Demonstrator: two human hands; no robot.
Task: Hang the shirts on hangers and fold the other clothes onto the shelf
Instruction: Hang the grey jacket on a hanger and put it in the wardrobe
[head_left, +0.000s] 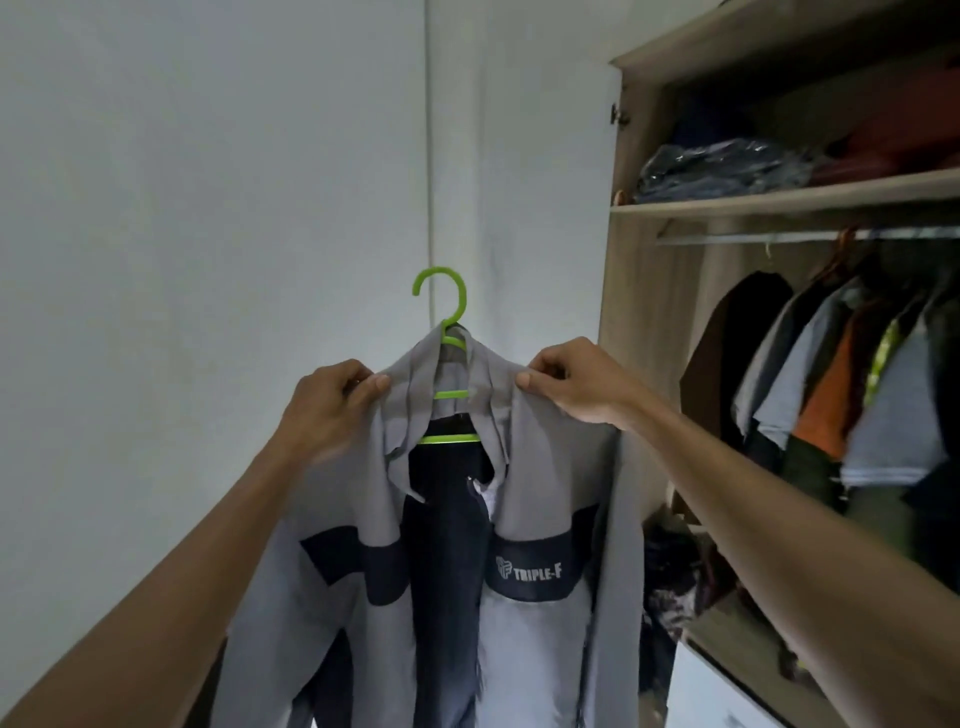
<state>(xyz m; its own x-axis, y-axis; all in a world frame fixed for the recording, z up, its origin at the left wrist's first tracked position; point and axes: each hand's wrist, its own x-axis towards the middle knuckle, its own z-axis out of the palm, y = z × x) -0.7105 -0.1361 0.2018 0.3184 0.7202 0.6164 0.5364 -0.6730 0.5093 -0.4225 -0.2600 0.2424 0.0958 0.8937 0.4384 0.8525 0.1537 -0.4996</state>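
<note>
A grey shirt (540, 499) with dark navy panels and a "TRIPLE-F" chest band hangs open in front of me on a green plastic hanger (448, 332), whose hook sticks up above the collar. My left hand (327, 405) pinches the shirt's left shoulder near the collar. The right shoulder is pinched between the thumb and fingers of my right hand (571, 384). Both arms are stretched forward, holding the shirt up against the white wall.
An open wooden wardrobe (631, 332) stands to the right. Its metal rail (753, 238) carries several hung garments (841, 395). The upper shelf (779, 200) holds folded clothes in plastic. More clothes lie piled on a lower shelf (727, 629).
</note>
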